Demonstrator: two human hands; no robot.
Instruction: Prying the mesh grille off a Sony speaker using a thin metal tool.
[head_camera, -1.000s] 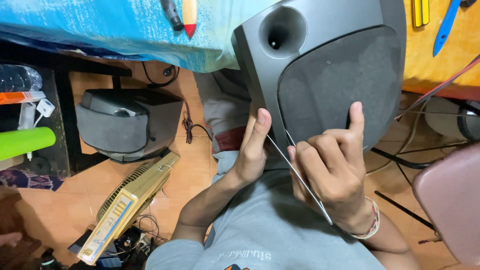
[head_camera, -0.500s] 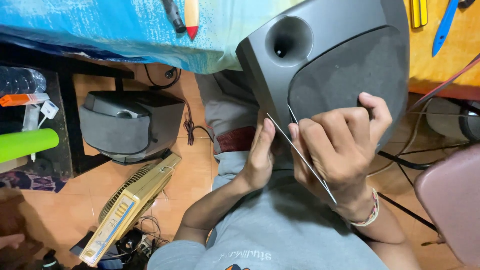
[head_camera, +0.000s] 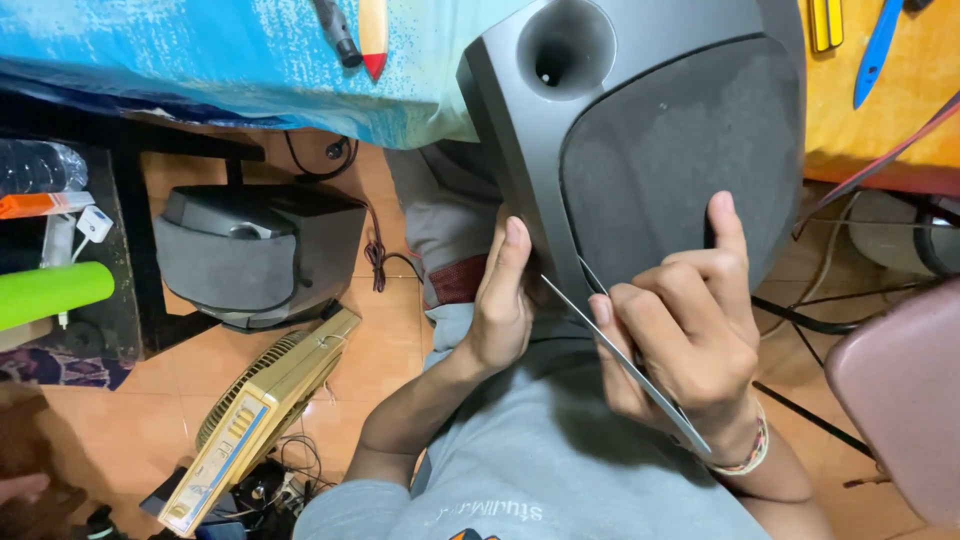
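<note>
A grey speaker (head_camera: 640, 150) is held upright over the lap, just below the tabletop (head_camera: 200, 70) edge. Its left side is braced by the left hand (head_camera: 500, 300), fingers flat and open. A thin metal blade (head_camera: 620, 360) is gripped by the right hand (head_camera: 690, 330), its tip laid against the grille's lower edge.

Home repair corner: a desk (head_camera: 880, 140) with a blue cloth (head_camera: 200, 60) carries tools (head_camera: 875, 45); on the tiled floor (head_camera: 380, 330) lie a second speaker (head_camera: 250, 255), a cream fan (head_camera: 255, 415) and tangled cables (head_camera: 290, 475).
</note>
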